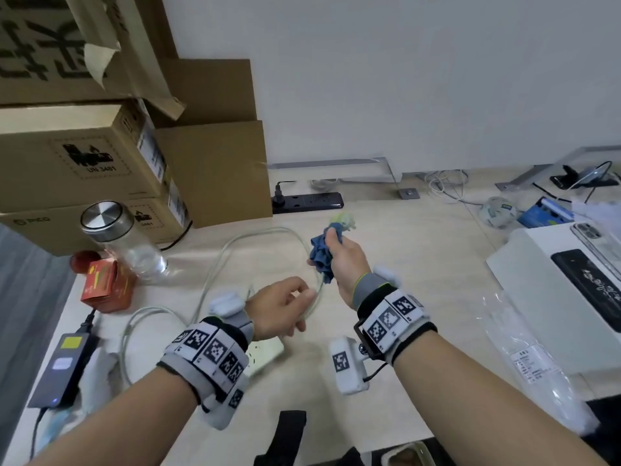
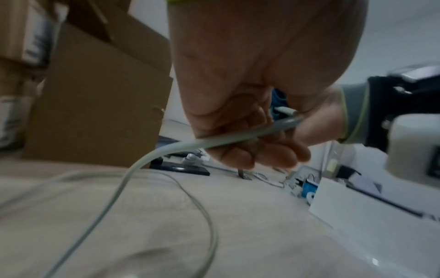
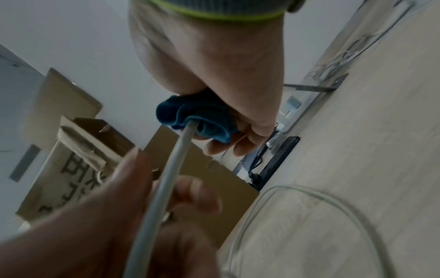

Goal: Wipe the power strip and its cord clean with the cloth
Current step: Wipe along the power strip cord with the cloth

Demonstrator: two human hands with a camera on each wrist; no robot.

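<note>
- Cord [image 1: 215,264], pale grey, looped across the middle of the tabletop [image 1: 420,264]; one stretch was lifted off the surface between the two hands, running from near-left up toward far-right.
- Right hand [image 1: 342,260] was fisted round a blue cloth [image 1: 321,255] bunched about the cord; the cord entered the cloth folds from below in the right-wrist view [image 3: 183,143].
- A pale plug end stuck out above the fist, blurred.
- Left hand [image 1: 282,309] held the cord just below the cloth, fingers [image 2: 273,156] curled round it.
- Strip [image 1: 265,354], white, lay flat under the left wrist, mostly hidden by the wristband; its long axis could not be read.
- Bare tabletop lay open right of the hands and toward the near edge.
- Cardboard boxes [image 1: 208,169] crowded the far-left corner, with a bottle [image 1: 124,240] and a red box [image 1: 107,285] before them.
- A black strip [image 1: 307,201] sat along the far edge.
- A charger brick [image 1: 64,368] lay at the left edge.
- A white box [image 1: 554,290] with a phone on top filled the right edge, cut off by the frame.
</note>
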